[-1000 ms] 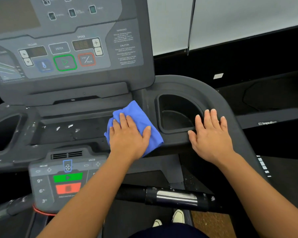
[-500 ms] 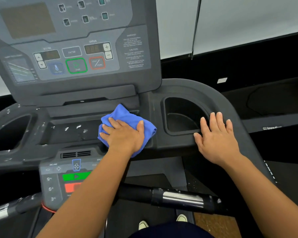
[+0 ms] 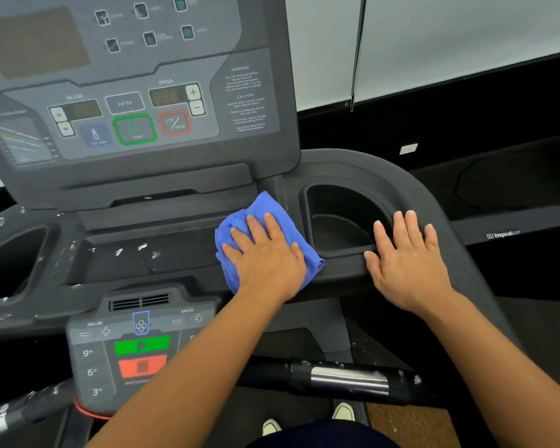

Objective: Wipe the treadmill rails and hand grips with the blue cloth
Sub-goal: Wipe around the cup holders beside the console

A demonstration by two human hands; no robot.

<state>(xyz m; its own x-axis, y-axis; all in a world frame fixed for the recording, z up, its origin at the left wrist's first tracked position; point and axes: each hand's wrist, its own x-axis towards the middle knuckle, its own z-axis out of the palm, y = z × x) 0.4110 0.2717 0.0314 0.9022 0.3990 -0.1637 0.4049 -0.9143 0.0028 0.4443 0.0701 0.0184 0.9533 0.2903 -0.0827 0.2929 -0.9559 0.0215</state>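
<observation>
Two hands down on the dark treadmill deck (image 3: 343,270). Left hand (image 3: 265,260) flat, fingers spread, palm pressing the blue cloth (image 3: 265,208) against the ledge just left of the right cup holder (image 3: 340,218); cloth bunched, poking out above the fingertips and past the thumb side, its right corner almost at the holder's rim. Right hand (image 3: 408,263) open and empty, fingers loosely spread, laid flat on the holder's near-right rim, fingertips at the edge of the hollow. Hands near one another, not touching.

Open room leftward: shallow centre tray (image 3: 136,253), flecked with pale chips, bare between the cloth and the left cup holder (image 3: 10,260). Upward, little room: raised console panel (image 3: 136,101) with its lip directly behind the cloth. Rightward, the deep hollow of the cup holder, then the curved right rail (image 3: 446,221) sloping down toward the viewer.

Lower down, small control pad (image 3: 136,347) with green and red buttons, partly covered by the left forearm. Beneath both forearms, hand grip bar (image 3: 346,379) with a chrome sensor band, speckled with pale flecks, well apart from the cloth. Second grip (image 3: 0,418) at the bottom left corner. Pale shoe tips (image 3: 343,412) at the lower edge.
</observation>
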